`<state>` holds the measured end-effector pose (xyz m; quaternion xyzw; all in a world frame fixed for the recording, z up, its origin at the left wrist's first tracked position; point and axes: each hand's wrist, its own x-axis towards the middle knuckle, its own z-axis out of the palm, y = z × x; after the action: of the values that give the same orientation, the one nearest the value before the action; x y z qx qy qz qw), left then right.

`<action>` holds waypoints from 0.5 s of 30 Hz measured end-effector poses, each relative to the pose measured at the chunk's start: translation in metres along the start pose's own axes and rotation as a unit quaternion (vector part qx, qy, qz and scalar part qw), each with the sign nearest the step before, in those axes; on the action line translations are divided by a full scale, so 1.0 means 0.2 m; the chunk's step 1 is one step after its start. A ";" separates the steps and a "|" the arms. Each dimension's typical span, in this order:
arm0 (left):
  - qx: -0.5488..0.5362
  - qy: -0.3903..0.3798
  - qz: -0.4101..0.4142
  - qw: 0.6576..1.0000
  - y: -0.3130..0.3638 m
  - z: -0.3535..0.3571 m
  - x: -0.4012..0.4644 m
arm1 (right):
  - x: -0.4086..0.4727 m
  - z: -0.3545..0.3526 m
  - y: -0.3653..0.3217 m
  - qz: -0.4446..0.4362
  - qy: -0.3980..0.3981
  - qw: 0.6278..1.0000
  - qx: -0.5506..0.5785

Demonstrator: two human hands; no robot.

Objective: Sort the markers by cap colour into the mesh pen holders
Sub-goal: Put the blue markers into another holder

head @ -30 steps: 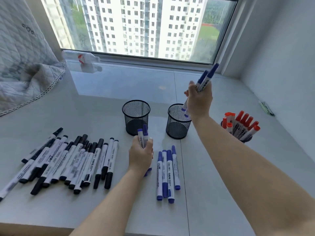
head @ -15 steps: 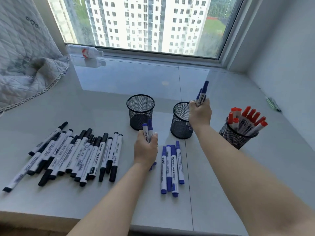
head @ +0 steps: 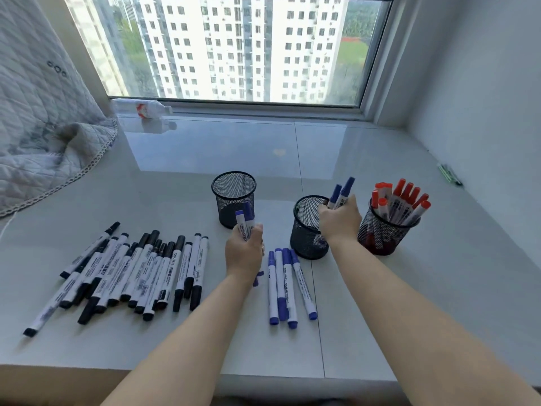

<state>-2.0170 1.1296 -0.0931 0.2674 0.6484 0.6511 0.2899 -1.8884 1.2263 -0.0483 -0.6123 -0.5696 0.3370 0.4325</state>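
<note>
Right hand (head: 339,222) grips 2 blue markers (head: 341,193) over the middle holder (head: 307,230); left hand (head: 244,253) clutches 2 more (head: 244,222) mid-tabletop. Best lower them tips-down inside the rim before letting go, so neither tips the holder.

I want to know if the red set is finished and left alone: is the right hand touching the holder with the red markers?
Apart. In the head view a strip of table shows between the right hand and the red-marker holder; the hand grips blue markers over the middle holder.

Wide window (head: 234,48) onto white high-rises, glossy grey sill (head: 366,159), pale wall (head: 483,98), daylight
</note>
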 end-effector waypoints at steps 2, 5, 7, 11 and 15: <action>-0.036 -0.010 0.011 0.999 0.09 0.03 0.01 | 0.00 0.00 -0.01 0.003 -0.010 1.000 0.004; -0.103 -0.022 0.022 0.994 0.26 0.11 0.04 | 0.00 0.01 -0.01 0.020 -0.029 0.999 0.008; -0.157 -0.040 0.024 0.986 0.35 0.16 0.07 | 0.00 0.01 -0.01 0.028 -0.039 0.999 0.011; -0.202 -0.079 0.021 0.976 0.48 0.27 0.11 | 0.00 0.03 0.00 0.038 -0.025 0.999 0.030; -0.217 -0.095 0.037 0.971 0.53 0.37 0.14 | -0.02 0.03 0.00 0.051 -0.020 0.997 0.054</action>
<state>-1.9869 1.2015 0.0143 0.2826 0.4506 0.7583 0.3770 -1.8940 1.2227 -0.0500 -0.6095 -0.5273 0.4011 0.4355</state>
